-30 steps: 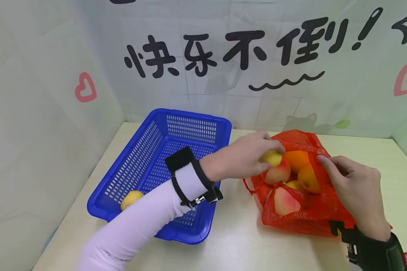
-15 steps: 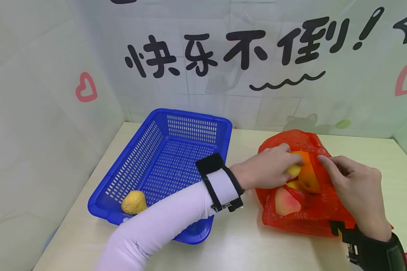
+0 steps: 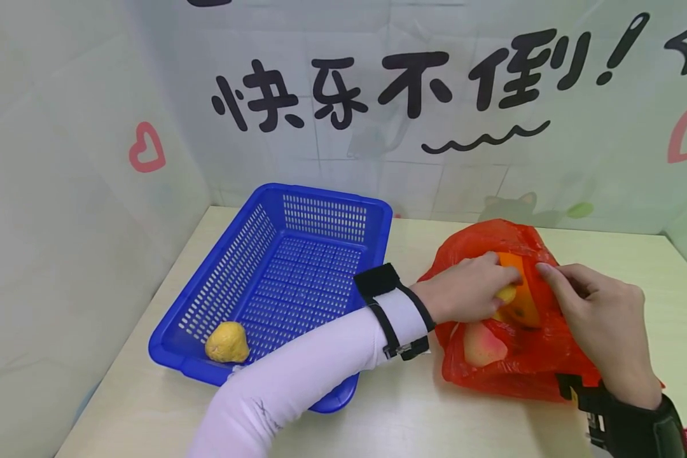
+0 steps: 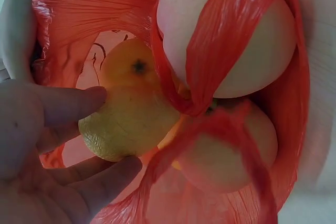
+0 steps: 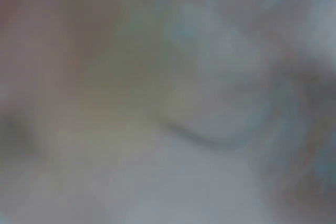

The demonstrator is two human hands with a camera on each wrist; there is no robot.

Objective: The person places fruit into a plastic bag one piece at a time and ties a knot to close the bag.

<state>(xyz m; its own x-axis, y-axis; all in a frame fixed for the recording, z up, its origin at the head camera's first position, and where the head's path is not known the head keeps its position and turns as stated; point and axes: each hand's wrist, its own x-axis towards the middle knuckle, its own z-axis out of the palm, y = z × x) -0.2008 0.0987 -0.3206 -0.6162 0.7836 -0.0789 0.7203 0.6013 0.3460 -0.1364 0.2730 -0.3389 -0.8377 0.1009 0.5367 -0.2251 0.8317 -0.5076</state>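
Observation:
In the head view, my left hand (image 3: 475, 286) reaches into the mouth of a red plastic bag (image 3: 492, 235). It holds a yellow lemon (image 3: 506, 294); the left wrist view shows thumb and fingertips against opposite sides of this lemon (image 4: 123, 129). Beside it in the bag lies an orange (image 4: 128, 64), with peaches (image 4: 241, 51) close by. A peach (image 3: 483, 345) also shows at the bag's near side. My right hand (image 3: 603, 318) pinches the bag's right edge between thumb and forefinger. The right wrist view is too blurred to make anything out.
Left of the bag, a blue plastic basket (image 3: 372, 219) stands on the pale table (image 3: 412, 407). One lumpy yellow lemon (image 3: 227, 342) lies in its near left corner. My left forearm crosses over the basket's near right side. A printed cloth wall (image 3: 343, 172) closes off the back.
My left hand has moved right and deeper into the bag with the lemon, covering the peach it was above. My forearm has uncovered the lemon in the basket. The right hand stays put.

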